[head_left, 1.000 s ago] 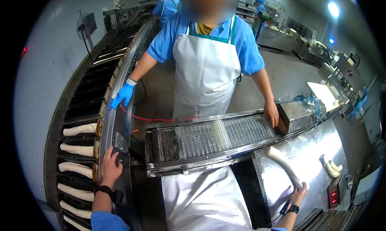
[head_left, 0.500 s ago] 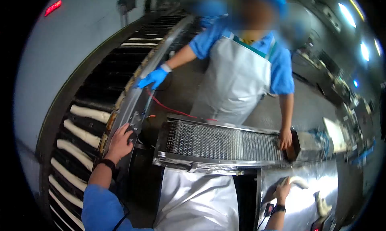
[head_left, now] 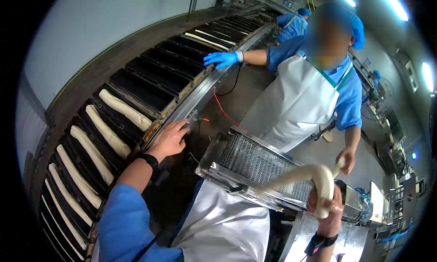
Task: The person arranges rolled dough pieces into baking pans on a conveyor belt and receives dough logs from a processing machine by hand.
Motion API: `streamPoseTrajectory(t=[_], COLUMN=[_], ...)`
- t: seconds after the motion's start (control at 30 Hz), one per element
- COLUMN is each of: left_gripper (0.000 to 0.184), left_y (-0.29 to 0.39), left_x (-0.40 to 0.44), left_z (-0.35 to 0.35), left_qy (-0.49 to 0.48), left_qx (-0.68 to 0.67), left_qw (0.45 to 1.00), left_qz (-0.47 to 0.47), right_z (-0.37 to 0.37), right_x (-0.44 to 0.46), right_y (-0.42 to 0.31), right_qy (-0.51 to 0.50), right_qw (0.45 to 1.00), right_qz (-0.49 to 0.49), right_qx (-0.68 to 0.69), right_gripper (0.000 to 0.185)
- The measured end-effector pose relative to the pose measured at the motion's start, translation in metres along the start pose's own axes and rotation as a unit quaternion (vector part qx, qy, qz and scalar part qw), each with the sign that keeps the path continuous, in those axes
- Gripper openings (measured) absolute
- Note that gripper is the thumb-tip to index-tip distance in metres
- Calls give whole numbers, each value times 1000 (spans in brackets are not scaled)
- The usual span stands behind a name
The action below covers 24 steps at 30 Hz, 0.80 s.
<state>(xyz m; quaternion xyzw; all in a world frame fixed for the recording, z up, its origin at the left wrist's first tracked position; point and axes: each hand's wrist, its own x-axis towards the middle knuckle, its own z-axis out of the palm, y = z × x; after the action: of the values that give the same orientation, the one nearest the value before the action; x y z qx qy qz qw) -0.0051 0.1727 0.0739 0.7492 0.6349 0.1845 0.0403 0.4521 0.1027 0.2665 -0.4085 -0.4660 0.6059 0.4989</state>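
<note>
My right hand (head_left: 331, 202) grips a long, pale dough strip (head_left: 322, 180), raised over the mesh conveyor. The strip bends over, its left part blurred by motion. My left hand (head_left: 172, 136), open, rests with its fingers on the metal rail (head_left: 189, 108) beside the pan line. Just left of that hand, dough strips (head_left: 125, 109) lie in dark baking pans (head_left: 144, 89). Across from me a co-worker's bare hand (head_left: 348, 161) holds a piece of dough (head_left: 339, 166) close to my strip. The co-worker's blue-gloved hand (head_left: 222, 59) touches the pan line's edge.
The mesh conveyor (head_left: 255, 158) stands between me and the co-worker, its metal frame close to my apron (head_left: 227, 221). A steel table (head_left: 300, 239) is at lower right. A red cable (head_left: 223, 108) hangs by the rail. Another person (head_left: 292, 27) stands farther back.
My right hand has lifted dough off the steel table, up over the mesh conveyor. The co-worker's bare hand has risen with dough. My view has shifted; my left hand stays at the rail.
</note>
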Motion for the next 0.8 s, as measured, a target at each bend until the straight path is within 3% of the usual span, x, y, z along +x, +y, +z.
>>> streamPoseTrajectory(t=[0.1,0.13,0.2,0.23,0.37,0.4,0.53,0.6,0.63,0.77,0.8], left_gripper=[44,44,43,42,44,44,45,45,45,53,55], left_y=[-1,22,24,31,40,41,34,36,35,42,43], left_x=[1,7,0,-7,-1,-1,-4,-6,-8,-15,-15], left_z=[15,-7,11,21,16,18,20,20,18,15,12], left_qy=[42,-72,-10,41,29,28,36,26,28,67,145], left_qx=[-17,-10,2,3,-8,-8,-9,-11,-6,-86,-89], left_qw=[999,995,999,999,1000,1000,999,999,1000,993,984], left_qz=[13,-71,-33,5,-6,-6,-1,-15,-14,-55,-54], right_z=[71,78,105,108,88,78,23,-4,-13,-46,-58], right_x=[34,56,60,60,56,48,29,10,0,-37,-43], right_y=[-25,-18,-5,5,34,39,80,100,109,131,137], right_qy=[-98,-192,-293,-364,-506,-479,-406,-251,-253,-134,-103], right_qw=[994,978,945,913,859,875,912,963,962,988,991], right_qz=[-12,-1,-6,-16,12,20,37,42,37,26,37], right_qx=[48,83,144,181,74,67,37,90,93,73,83], right_gripper=[82,90,110,109,96,85,75,67,67,61,61])
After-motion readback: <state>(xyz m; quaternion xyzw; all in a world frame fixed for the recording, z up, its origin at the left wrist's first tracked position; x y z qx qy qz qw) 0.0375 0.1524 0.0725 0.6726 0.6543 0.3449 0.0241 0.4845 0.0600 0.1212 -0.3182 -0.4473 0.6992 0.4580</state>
